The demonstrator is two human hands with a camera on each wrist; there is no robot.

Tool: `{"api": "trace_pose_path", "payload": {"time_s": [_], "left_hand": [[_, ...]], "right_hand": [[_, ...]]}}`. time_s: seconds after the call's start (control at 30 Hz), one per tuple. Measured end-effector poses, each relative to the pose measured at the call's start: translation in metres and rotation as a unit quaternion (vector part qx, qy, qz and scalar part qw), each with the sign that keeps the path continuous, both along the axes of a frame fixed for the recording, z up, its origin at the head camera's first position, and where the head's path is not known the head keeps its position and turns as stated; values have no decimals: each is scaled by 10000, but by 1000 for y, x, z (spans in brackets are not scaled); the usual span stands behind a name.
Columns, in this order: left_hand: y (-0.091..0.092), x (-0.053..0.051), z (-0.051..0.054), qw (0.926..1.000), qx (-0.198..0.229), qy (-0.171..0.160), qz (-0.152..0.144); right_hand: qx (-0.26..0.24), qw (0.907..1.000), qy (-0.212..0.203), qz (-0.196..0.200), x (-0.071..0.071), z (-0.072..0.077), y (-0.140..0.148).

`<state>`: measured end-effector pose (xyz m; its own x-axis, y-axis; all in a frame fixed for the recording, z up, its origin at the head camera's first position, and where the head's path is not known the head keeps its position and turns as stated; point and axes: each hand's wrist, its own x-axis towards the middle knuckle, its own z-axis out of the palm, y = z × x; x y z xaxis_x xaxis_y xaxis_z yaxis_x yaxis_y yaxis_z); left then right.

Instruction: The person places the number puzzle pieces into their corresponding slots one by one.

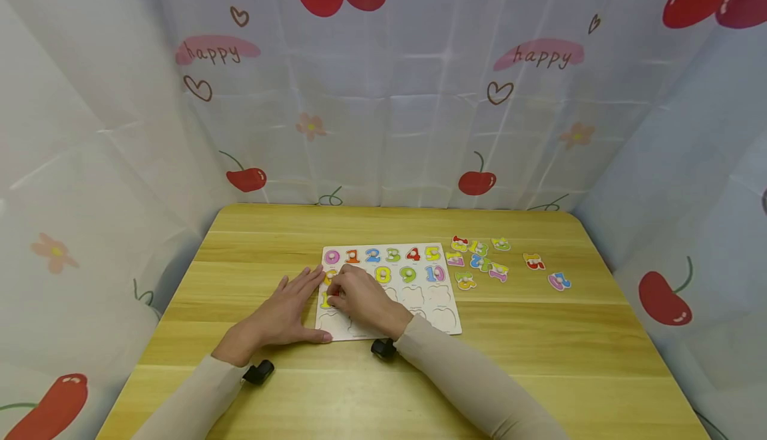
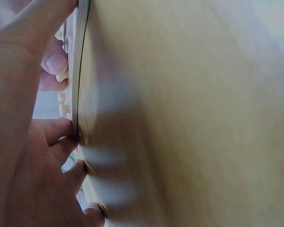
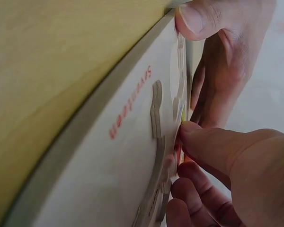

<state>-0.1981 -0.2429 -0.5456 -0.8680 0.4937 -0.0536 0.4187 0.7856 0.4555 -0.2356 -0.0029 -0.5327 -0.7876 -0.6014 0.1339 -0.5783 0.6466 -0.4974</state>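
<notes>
A white number puzzle board (image 1: pixel 452 323) lies on the table, with colourful number pieces fitted in its upper rows and bare recesses lower down. My left hand (image 1: pixel 280 315) is spread at the board's left edge, its thumb on the lower left corner and its fingertips along the side. Over the board's left part, my right hand (image 1: pixel 367 301) pinches a yellow number piece (image 1: pixel 325 301) at the start of the third row. A small wooden knob (image 2: pixel 62 76) shows between its fingers in the left wrist view. The right hand hides part of the piece and nearby recesses.
Several loose number pieces lie right of the board, among them a green-yellow piece (image 1: pixel 465 281), a red-yellow piece (image 1: pixel 534 261) and a blue-purple piece (image 1: pixel 559 281). The wooden table (image 1: pixel 539 360) meets a cherry-print curtain (image 1: pixel 383 160) behind and at both sides.
</notes>
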Motion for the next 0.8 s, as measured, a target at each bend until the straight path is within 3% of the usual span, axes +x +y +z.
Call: {"api": "trace_pose_path", "payload": {"time_s": [0.43,0.8], "left_hand": [[1,1,2,10000,-48,-48,14],[2,1,3,9998,-114,-106,77]], "right_hand": [[-81,9997,-221,-114,3,7,23],[-482,9960,-252,-713,-8,14,85]]}}
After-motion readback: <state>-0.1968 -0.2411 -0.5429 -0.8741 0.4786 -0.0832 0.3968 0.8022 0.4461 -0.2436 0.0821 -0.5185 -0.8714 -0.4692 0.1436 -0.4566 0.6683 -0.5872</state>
